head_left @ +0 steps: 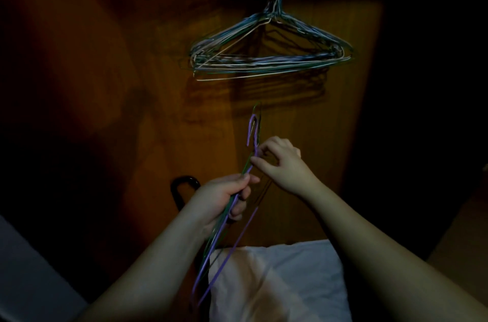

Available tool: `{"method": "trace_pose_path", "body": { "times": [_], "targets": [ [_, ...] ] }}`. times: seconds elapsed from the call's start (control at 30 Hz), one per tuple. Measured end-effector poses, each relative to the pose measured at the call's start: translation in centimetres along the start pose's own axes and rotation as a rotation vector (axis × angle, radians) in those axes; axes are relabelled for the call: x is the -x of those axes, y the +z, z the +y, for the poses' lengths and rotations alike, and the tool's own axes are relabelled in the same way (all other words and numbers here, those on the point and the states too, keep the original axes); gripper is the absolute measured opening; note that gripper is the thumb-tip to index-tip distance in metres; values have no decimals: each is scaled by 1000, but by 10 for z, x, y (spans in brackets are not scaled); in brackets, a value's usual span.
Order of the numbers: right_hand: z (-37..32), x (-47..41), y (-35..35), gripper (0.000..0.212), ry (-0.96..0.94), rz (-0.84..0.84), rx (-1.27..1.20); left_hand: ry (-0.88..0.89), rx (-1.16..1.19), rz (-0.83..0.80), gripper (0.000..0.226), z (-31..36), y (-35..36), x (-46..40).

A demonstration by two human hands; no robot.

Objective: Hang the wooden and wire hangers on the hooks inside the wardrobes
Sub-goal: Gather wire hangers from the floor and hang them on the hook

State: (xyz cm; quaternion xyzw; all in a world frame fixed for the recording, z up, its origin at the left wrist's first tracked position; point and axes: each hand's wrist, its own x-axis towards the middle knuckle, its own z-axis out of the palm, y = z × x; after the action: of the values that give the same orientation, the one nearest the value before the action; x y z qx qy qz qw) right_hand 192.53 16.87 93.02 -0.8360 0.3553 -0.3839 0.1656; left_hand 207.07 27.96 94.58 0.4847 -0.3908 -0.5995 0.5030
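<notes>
1. Nearest the viewer, at the bottom of the view, lies one white cloth point(280, 282), crumpled, between two bare forearms that reach forward into a dim wardrobe.
2. The left hand point(224, 200) grips a small bundle of wire hangers point(224, 232) around their necks, fingers curled round the wires. At least two can be told apart: one purple and one green. An exact count is not possible, as the wires overlap in poor light. The bundle slants from the lower left up towards the centre, its lower ends crossing the edge of the white cloth.
3. The right hand point(280, 160) is just above and to the right of the left. Its thumb and forefinger pinch the neck of the purple hanger just below its hook, a narrow grip on the wire.
4. The purple hook point(252, 129) points upward, with a thin green hook just behind it.
5. Just left of the left hand, one black curved handle point(182, 184) shows; what it belongs to cannot be told.
6. Behind the hands stands a brown wooden panel point(303, 123) of the wardrobe.
7. Farthest and highest, one dense cluster of hung wire hangers point(269, 55) dangles from a point at the top edge. They are blue-green, white and pale, too many and too overlapped to count. Their shadow falls on the panel just below.
</notes>
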Motion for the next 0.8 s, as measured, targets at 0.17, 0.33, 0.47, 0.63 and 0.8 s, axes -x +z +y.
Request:
{"method": "trace_pose_path", "body": {
  "times": [0.17, 0.33, 0.47, 0.63, 0.8],
  "targets": [
    [-4, -5, -6, 13, -1, 48, 11, 83, -34, 34, 21, -4, 4, -4],
    [-1, -6, -4, 13, 19, 59, 68, 71, -9, 36, 21, -5, 5, -10],
    [2, -6, -2, 25, 32, -10, 73, 59, 26, 47, 24, -10, 6, -13],
    [8, 0, 1, 18, 16, 0, -29, 63, 73, 61, 26, -13, 8, -19],
    [17, 4, -3, 13, 25, 37, -166, 104, -95, 60, 27, -10, 0, -22]
  ]
}}
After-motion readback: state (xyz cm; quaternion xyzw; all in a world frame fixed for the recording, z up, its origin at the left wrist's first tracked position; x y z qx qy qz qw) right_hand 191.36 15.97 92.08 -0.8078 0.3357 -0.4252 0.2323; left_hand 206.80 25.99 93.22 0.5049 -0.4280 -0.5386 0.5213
